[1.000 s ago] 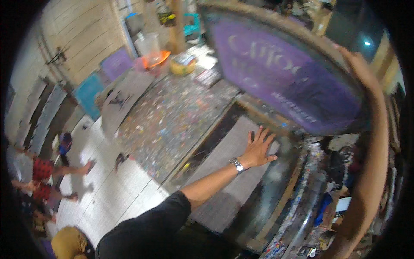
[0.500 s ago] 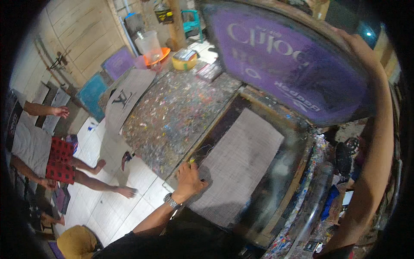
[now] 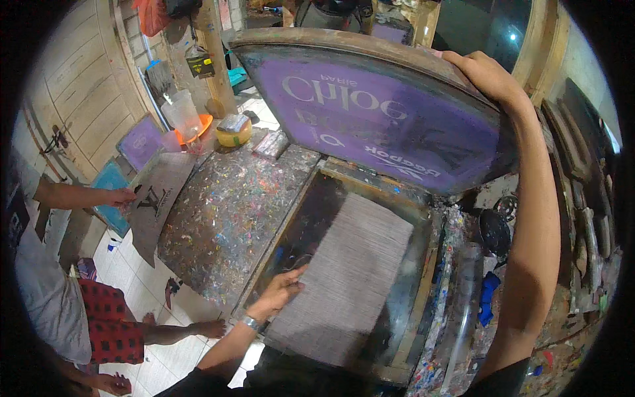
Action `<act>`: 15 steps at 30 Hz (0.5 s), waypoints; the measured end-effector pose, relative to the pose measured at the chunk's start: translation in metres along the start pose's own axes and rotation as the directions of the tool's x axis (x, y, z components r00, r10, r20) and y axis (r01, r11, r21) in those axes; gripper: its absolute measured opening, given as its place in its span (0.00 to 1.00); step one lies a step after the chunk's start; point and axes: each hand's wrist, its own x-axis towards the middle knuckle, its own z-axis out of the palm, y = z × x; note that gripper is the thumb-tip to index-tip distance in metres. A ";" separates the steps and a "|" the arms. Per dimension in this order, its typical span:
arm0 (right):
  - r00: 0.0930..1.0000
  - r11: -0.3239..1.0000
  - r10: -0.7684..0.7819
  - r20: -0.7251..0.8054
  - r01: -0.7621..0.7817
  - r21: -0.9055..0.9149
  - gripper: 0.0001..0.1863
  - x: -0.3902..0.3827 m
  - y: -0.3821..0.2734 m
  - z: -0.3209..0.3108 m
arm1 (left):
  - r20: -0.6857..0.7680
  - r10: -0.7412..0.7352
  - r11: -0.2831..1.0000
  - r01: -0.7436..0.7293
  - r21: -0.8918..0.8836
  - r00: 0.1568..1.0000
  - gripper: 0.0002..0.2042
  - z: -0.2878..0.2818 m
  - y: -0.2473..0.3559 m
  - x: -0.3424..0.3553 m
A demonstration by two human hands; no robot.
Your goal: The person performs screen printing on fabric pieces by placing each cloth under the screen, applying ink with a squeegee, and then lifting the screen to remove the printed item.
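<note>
The head-worn fisheye looks forward and steeply down from close above the counter (image 3: 221, 215), with the left hand (image 3: 281, 292) below its centre, the right hand (image 3: 488, 77) at upper right, and straight edges bending toward its dark round rim.

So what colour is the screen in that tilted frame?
The screen is mostly purple, with pale and dark markings; the head view shows it best.

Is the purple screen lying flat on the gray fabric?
No, the right hand holds the purple printing screen tilted up, apart from the gray fabric.
</note>
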 end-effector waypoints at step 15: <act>0.997 0.965 -0.044 0.068 0.060 -0.256 0.20 -0.017 -0.020 0.016 | 0.210 -0.162 0.966 0.112 0.232 0.964 0.31 0.051 0.054 0.026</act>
